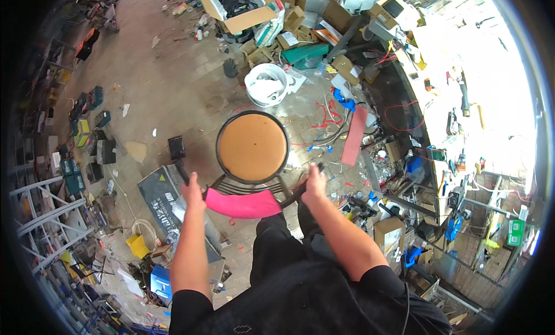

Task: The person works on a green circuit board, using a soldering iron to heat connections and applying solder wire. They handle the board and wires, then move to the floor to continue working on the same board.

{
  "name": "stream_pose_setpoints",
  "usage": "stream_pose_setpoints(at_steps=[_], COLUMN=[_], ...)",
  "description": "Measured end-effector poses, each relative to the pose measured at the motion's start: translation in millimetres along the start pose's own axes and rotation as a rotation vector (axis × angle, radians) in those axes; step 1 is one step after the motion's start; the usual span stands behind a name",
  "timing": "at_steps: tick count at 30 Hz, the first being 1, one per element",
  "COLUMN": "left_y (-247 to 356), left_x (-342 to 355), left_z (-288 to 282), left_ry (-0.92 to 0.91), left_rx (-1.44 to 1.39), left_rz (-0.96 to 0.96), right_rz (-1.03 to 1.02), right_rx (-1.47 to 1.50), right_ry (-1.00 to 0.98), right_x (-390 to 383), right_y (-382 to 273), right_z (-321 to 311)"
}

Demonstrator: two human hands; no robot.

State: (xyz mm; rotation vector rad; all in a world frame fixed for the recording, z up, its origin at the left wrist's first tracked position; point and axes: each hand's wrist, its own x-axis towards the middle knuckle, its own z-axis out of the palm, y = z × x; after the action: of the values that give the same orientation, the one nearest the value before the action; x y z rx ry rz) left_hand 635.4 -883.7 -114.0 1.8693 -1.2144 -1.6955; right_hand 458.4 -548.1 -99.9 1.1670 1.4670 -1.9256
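Observation:
A chair (253, 147) stands in front of me, with a round tan seat in a black rim. Its curved pink backrest (244, 204) faces my body, and black slats show between the backrest and the seat. My left hand (194, 191) is closed around the black frame bar at the chair's left side. On the opposite side, my right hand (313, 186) grips the matching black bar. The chair's legs are hidden under the seat.
A white bucket (266, 85) with things inside stands just beyond the chair. A flat dark box (165, 197) lies at the left, and a reddish board (354, 136) at the right. An open cardboard box (250, 19) sits farther off. A cluttered workbench (448, 74) runs along the right.

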Motion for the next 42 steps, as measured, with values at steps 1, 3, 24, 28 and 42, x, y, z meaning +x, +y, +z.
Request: stream_pose_setpoints(at_steps=[1,3,24,28,42], left_y=[3,8,-31,-140,-332], left_x=[-12,-41,-214,-191,-313], left_z=[11,45,262,122,-194], left_ry=[-0.038,-0.013,-0.616,-0.378,-0.01], left_rx=[-0.07,-0.17,0.486,0.66,0.695], left_rz=[0.022,0.015,0.411,0.225,-0.427], right_rz=[-0.137,-0.157,0.265,0.445,-0.226], right_rx=[-0.048,-0.036,-0.059,-0.253,-1.875], right_ry=[0.107,0.134,0.237,0.287,-0.771], right_x=[1,25,314,262,38], right_y=[-19,-56,-270,-274,-230], right_z=[9,-10,-350,-284,-129])
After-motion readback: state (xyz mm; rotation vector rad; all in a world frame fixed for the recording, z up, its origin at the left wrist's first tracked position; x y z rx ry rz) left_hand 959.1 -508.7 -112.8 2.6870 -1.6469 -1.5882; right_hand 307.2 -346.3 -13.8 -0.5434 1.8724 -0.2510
